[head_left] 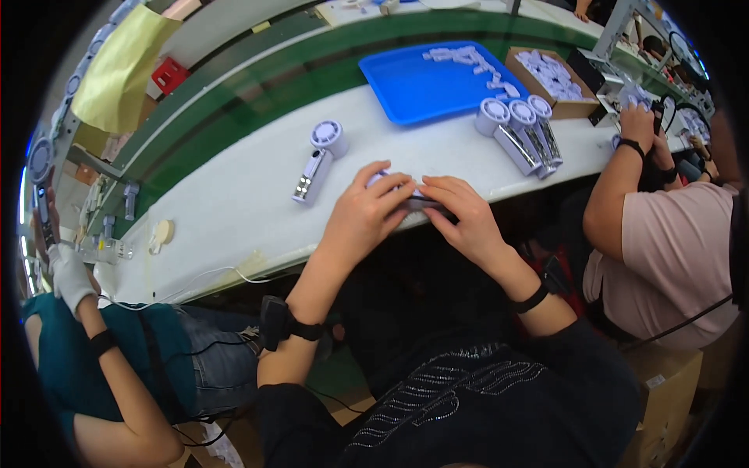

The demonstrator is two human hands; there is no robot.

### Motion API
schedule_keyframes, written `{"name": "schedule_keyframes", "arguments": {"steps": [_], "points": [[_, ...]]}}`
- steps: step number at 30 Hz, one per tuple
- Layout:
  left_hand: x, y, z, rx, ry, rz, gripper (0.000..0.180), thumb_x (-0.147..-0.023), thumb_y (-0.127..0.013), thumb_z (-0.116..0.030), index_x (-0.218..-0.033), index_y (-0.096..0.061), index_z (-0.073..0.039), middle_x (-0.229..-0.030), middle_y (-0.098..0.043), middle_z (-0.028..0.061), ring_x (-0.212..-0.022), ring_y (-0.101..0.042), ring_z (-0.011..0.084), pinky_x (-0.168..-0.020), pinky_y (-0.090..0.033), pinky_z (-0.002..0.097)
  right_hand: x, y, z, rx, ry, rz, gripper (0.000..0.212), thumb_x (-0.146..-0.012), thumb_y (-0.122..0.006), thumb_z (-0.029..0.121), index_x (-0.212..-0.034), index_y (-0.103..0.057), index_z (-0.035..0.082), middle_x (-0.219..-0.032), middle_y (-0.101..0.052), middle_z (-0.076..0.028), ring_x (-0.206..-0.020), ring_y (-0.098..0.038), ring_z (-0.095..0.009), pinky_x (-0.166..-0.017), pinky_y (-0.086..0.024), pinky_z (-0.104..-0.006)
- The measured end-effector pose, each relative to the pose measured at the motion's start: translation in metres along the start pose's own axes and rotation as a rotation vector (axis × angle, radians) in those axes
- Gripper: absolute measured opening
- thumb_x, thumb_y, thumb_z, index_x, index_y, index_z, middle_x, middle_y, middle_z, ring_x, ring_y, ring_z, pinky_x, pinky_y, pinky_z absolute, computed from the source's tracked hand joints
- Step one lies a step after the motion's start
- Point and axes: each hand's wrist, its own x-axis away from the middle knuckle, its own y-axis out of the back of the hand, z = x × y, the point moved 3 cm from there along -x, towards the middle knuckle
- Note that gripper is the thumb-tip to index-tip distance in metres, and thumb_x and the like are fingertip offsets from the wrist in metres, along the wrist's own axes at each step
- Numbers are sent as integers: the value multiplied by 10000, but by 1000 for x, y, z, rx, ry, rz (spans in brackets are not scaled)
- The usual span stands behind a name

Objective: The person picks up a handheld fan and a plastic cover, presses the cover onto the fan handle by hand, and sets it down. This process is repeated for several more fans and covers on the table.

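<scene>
My left hand (367,209) and my right hand (459,212) meet at the near edge of the white table (234,195), both closed around a small white handheld fan (412,196) that is mostly hidden under my fingers. Another white fan with a silver handle (318,161) lies on the table to the left of my left hand. Three more fans (521,132) lie side by side to the right, beyond my right hand.
A blue tray (421,86) with small white parts sits beyond the fans, next to a cardboard box (550,78) of white parts. A green conveyor belt (257,86) runs behind. Other persons work at the left (74,281) and right (647,210). A tape roll (162,231) lies at the left.
</scene>
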Motion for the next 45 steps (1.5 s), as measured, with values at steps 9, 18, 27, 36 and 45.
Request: {"name": "schedule_keyframes", "arguments": {"steps": [9, 18, 27, 36, 45], "points": [[0, 27, -13, -173, -26, -146, 482, -783, -882, -39, -1254, -783, -64, -1241, -772, 63, -1195, -684, 363, -976, -591, 439, -31, 28, 6, -8, -69, -167, 455, -916, -856, 113, -1333, -730, -18, -1318, -758, -213, -1233, -728, -353, -1054, -572, -446], [41, 119, 96, -276, 716, -711, 416, -890, -873, -107, -1276, -763, 2, -1272, -734, 173, -1203, -658, 365, -1057, -528, 466, -192, 67, -216, 475, -653, -98, 375, -978, -715, 196, -1292, -785, 2, -1268, -785, -251, -1188, -753, -435, -1026, -601, -491], [60, 105, 102, -526, 725, -456, 432, -881, -872, -149, -1283, -774, -24, -1312, -725, 175, -1288, -642, 362, -1134, -487, 486, -191, 64, -226, 812, -696, 200, 314, -960, -699, 124, -1229, -812, 8, -1231, -792, -257, -1183, -764, -427, -1012, -613, -515], [-128, -67, 13, 229, 141, -199, 558, -825, -856, -91, -1365, -719, -78, -1412, -686, 158, -1453, -547, 397, -1240, -437, 501, -130, 118, -103, -574, -477, -636, 445, -1016, -784, 136, -1412, -647, -17, -1281, -695, -168, -984, -777, -248, -689, -628, -338], [-181, -124, 10, 366, 131, 37, 570, -746, -894, -72, -1302, -775, -36, -1413, -693, 168, -1370, -620, 373, -1166, -510, 448, -12, 98, -44, -591, -683, -611, 283, -1005, -775, -19, -1276, -718, -75, -1347, -675, -165, -949, -745, -166, -738, -620, -292]]}}
